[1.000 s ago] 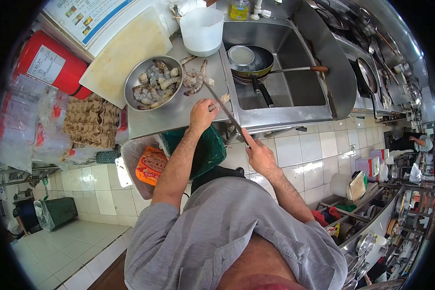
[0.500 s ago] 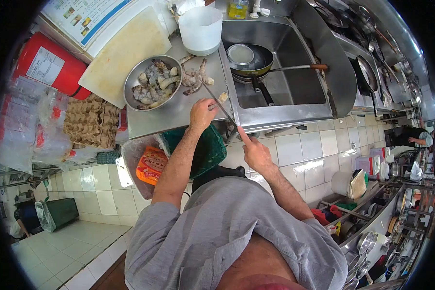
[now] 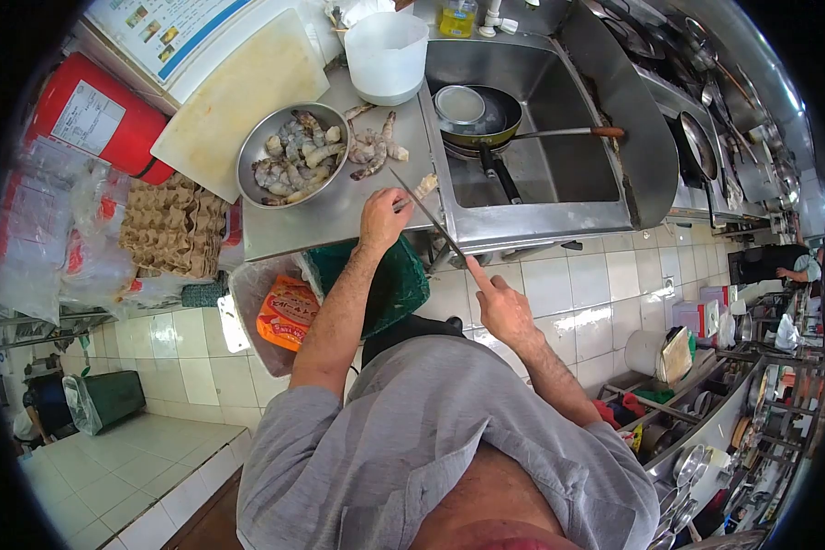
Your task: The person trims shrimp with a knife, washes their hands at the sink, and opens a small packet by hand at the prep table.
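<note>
My right hand (image 3: 504, 310) is closed around the handle of a knife (image 3: 442, 231), index finger stretched along it. The thin blade points up and left across the counter's front edge. Just left of the blade, my left hand (image 3: 384, 218) pinches a shrimp (image 3: 425, 186), mostly hidden by fingers and knife; its pale end shows beyond the blade. Further back, a few loose shrimp (image 3: 372, 152) lie on the steel counter (image 3: 367, 191). To their left stands a round metal bowl (image 3: 245, 180) holding several grey shrimp.
The sink (image 3: 577, 174) on the right holds a frying pan (image 3: 513, 110). A white bucket (image 3: 387, 55) stands behind the shrimp. A cutting board (image 3: 238, 101) leans behind the bowl. Below the counter edge is a green bin (image 3: 399, 289). Egg trays (image 3: 170, 229) are stacked at left.
My right hand has drawn back slightly down and right, pulling the knife with it; the blade tip has moved away from the loose shrimp. My left hand stays nearly still.
</note>
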Tool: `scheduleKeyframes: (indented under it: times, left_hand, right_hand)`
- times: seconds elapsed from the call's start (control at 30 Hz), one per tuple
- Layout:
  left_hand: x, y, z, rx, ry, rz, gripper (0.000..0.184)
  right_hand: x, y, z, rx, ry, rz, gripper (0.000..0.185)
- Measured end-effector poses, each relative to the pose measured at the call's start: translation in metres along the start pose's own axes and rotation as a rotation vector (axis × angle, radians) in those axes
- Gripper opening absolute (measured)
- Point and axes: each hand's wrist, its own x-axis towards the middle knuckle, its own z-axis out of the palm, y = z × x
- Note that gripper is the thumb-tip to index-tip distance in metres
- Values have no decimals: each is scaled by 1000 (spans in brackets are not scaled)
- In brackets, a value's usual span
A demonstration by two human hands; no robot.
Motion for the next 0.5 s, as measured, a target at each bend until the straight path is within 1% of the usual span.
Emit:
scheduleKeyframes:
  times: [0.07,0.13,0.2,0.33,0.4,0.43,0.5]
  left_hand:
    - [0,1,0,-5,-5,2,16]
    - [0,0,-1,-6,-8,4,16]
    - [1,-1,-1,19,-43,47,19]
    - [0,0,-3,32,-57,50,19]
    - [-1,1,-2,10,-1,94,17]
    - [-2,1,-2,10,3,94,17]
    - [-7,-1,-3,1,76,79,16]
  right_hand:
    - [-7,2,0,-20,-6,7,70]
    - [-11,1,-3,-44,-60,30,71]
    - [-4,-1,1,-40,-50,29,71]
    - [25,-6,13,-13,-8,12,70]
    - [30,-8,10,14,-14,13,70]
    - [32,-9,9,37,-22,16,70]
    - [29,-5,9,66,3,2,70]
